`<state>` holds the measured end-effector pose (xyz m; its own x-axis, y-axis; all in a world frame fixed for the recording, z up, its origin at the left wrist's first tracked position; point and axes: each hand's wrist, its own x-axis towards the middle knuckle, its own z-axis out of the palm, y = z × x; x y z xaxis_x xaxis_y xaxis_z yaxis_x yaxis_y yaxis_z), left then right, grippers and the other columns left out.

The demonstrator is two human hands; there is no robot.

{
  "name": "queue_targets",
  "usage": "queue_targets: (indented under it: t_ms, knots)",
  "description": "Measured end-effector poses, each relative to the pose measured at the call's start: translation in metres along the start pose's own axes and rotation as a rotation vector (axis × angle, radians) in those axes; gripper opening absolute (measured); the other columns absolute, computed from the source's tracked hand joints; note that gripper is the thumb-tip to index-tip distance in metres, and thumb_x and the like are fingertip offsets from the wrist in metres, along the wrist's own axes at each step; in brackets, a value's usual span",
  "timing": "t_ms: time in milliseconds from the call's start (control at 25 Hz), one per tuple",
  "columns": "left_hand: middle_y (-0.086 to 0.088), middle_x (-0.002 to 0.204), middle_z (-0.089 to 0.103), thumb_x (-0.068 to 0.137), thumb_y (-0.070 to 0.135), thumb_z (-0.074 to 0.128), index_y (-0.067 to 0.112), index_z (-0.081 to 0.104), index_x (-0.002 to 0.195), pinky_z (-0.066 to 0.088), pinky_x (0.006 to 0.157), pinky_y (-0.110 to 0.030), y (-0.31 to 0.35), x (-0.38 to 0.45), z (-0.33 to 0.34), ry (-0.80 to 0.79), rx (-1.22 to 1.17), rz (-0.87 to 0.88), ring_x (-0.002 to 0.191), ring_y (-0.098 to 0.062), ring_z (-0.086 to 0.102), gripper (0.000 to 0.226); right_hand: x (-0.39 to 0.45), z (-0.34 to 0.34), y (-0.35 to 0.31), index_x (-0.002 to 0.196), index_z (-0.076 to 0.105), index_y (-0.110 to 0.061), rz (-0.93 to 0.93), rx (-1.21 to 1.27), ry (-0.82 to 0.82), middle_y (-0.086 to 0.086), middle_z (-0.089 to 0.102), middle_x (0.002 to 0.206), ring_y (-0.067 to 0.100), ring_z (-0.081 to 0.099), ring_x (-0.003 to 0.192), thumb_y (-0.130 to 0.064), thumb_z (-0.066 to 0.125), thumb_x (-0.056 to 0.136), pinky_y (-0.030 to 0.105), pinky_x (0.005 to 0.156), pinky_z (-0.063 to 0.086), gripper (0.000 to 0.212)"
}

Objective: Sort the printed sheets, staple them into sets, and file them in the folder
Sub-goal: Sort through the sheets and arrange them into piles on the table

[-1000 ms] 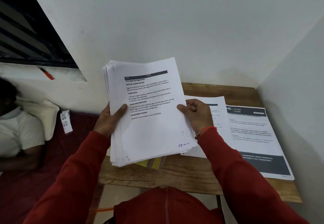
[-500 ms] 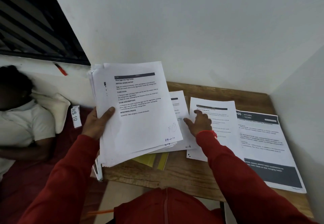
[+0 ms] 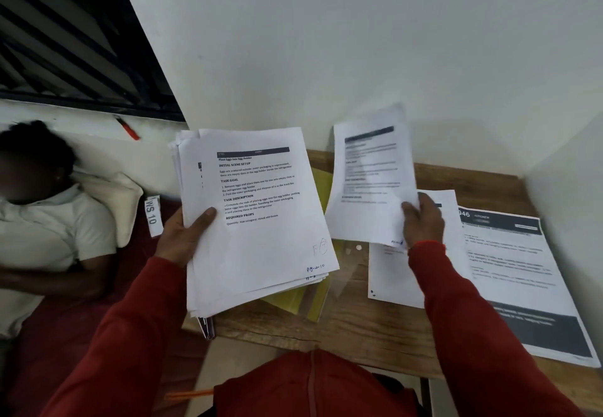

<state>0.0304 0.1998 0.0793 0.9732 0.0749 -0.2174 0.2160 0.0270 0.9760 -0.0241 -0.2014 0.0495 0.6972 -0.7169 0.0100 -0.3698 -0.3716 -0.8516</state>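
Note:
My left hand (image 3: pixel 182 237) grips a thick stack of printed sheets (image 3: pixel 261 240) by its left edge, held up over the table's left side. Its top page is headed "Place Eggs into Egg Holder". My right hand (image 3: pixel 422 219) pinches a single printed sheet (image 3: pixel 368 185) by its lower right corner and holds it lifted and blurred above the table. A yellow folder (image 3: pixel 310 299) lies on the wooden table (image 3: pixel 359 328), mostly hidden under the stack. Another white sheet (image 3: pixel 391 276) lies flat beneath my right hand.
A large printed page with dark bands (image 3: pixel 522 286) lies at the table's right, against the wall corner. A metal clip-like object (image 3: pixel 207 327) sits at the table's front left edge. A person in a white shirt (image 3: pixel 42 237) lies on a red surface to the left.
My right hand has picked one sheet up off the table and raised it. The left hand still holds the stack, shifted slightly; the yellow folder shows more.

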Motion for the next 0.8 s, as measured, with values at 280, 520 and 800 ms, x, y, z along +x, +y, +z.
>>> queue_targets:
  t_ms: [280,520,800]
  knots:
    - [0.018,0.069,0.071,0.091,0.008,0.062,0.014,0.061,0.105,0.051,0.054,-0.011,0.007,0.003,0.025,-0.044,0.020,0.046,0.062,0.005,0.066,0.015,-0.028,-0.031,-0.051,0.092,0.070,-0.018,0.221,0.581,-0.242,-0.005,0.076,0.083,0.014,0.071,0.075,-0.006,0.065,0.089,0.027,0.065,0.059,0.014]
    - [0.014,0.078,0.074,0.090,0.009,0.064,0.021,0.064,0.099,0.053,0.060,-0.014,0.001,-0.009,0.062,-0.100,-0.067,0.030,0.071,0.000,0.069,0.014,-0.071,0.001,-0.056,0.103,0.063,-0.017,0.121,0.261,-0.374,-0.005,0.067,0.095,0.008,0.064,0.080,-0.014,0.068,0.087,0.019,0.064,0.051,0.018]
    - [-0.001,0.099,0.074,0.092,0.013,0.061,0.005,0.060,0.119,0.058,0.069,-0.025,-0.004,-0.016,0.071,-0.132,-0.117,-0.026,0.083,-0.013,0.072,0.029,-0.053,-0.002,-0.036,0.098,0.070,-0.015,0.171,0.336,-0.327,0.002,0.073,0.095,0.021,0.069,0.087,-0.006,0.074,0.080,0.032,0.077,0.056,0.021]
